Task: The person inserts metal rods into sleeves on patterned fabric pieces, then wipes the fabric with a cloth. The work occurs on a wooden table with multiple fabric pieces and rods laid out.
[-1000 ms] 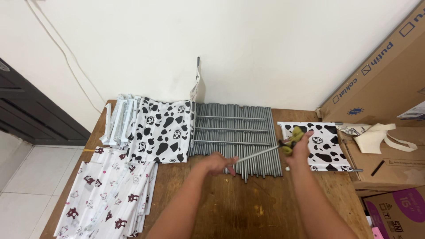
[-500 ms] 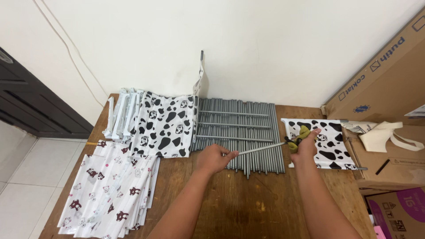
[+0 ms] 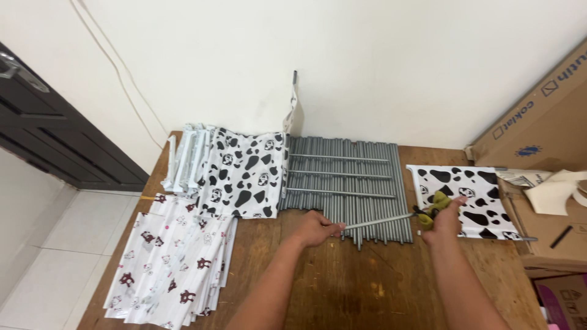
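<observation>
My left hand (image 3: pixel 316 228) pinches the near end of a grey metal rod (image 3: pixel 379 220) that lies across the front of a row of several grey rods (image 3: pixel 348 177). My right hand (image 3: pixel 445 220) holds the rod's other end together with a small olive-green piece (image 3: pixel 433 208). Just beyond my right hand lies a flat cow-print fabric panel (image 3: pixel 468 198) with a rod along its near edge.
A wooden table (image 3: pixel 361 287) carries a cow-print fabric stack (image 3: pixel 247 174), white plastic pieces (image 3: pixel 183 159) and a pile of white fabric with small figures (image 3: pixel 174 263) at the left. Cardboard boxes (image 3: pixel 538 128) stand at the right. A white wall is behind.
The camera view has shifted slightly. Both hands stay on the same rod, which has moved a little nearer to the table's front edge.
</observation>
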